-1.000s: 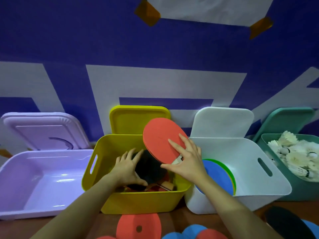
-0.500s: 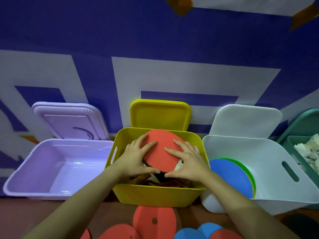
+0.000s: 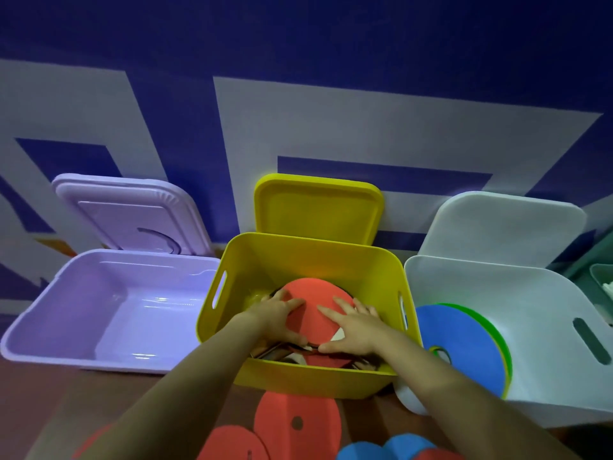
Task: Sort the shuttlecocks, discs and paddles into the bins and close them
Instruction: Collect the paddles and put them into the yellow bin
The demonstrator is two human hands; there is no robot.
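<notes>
A red paddle [image 3: 315,302] lies on top of other paddles inside the yellow bin [image 3: 298,250]. My left hand [image 3: 277,315] and my right hand [image 3: 353,322] both press flat on its red face, fingers spread. The yellow lid [image 3: 318,207] leans on the wall behind the bin. The white bin [image 3: 530,293] on the right holds a blue disc [image 3: 464,350] over a green disc [image 3: 477,318]. Red discs [image 3: 297,423] and blue discs [image 3: 381,448] lie on the floor in front.
An empty purple bin [image 3: 99,313] stands at the left with its purple lid [image 3: 132,214] propped behind. The white lid [image 3: 504,227] leans on the blue and white wall. A green bin [image 3: 600,277] shows at the right edge.
Both hands have pushed the red paddle down from the bin's rim onto the pile inside. The view has shifted left, so the green bin is nearly out of frame.
</notes>
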